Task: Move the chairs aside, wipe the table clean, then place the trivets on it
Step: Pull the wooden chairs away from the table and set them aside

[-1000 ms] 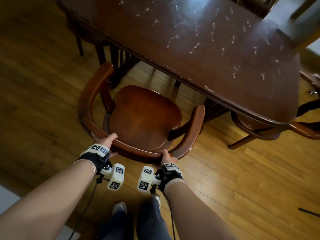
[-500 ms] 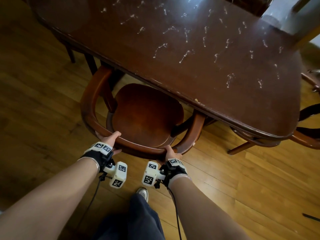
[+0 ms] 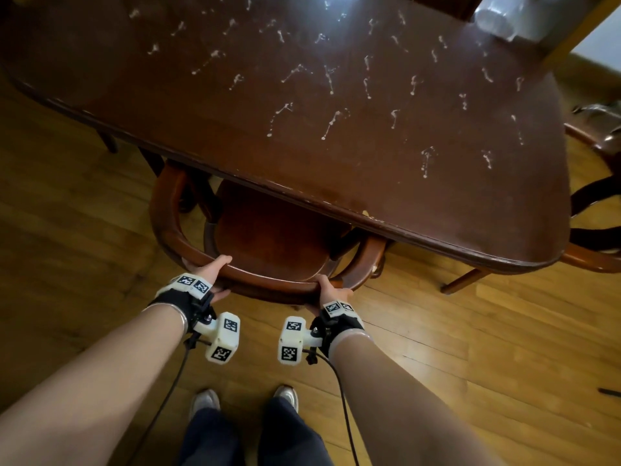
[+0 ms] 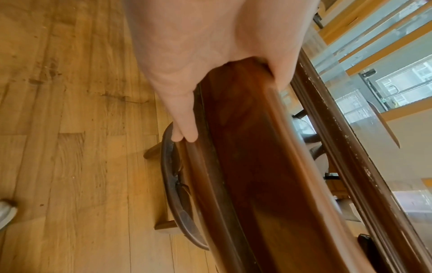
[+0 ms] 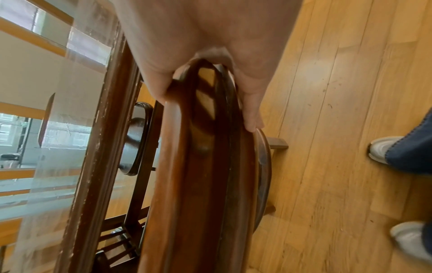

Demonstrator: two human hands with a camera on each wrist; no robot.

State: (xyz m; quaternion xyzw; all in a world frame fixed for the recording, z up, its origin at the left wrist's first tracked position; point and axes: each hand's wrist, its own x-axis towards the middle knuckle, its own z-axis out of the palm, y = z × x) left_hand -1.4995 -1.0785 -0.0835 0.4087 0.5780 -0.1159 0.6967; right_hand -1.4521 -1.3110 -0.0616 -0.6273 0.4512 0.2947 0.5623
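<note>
both hands are gripping the curved back rail of the wooden armchair (image 3: 268,230), left hand (image 3: 210,272) and right hand (image 3: 331,292) set well apart, likely for even steering. fingers are wrapping under the rail, thumbs over it, forearms reaching forward and down. the seat is sitting partly under the white-streaked table (image 3: 336,163); no trivets are showing.

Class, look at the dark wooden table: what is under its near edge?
Under the table sits the front of a wooden armchair, held at its back rail by the left hand and right hand. The tabletop covers the chair's front legs.
</note>
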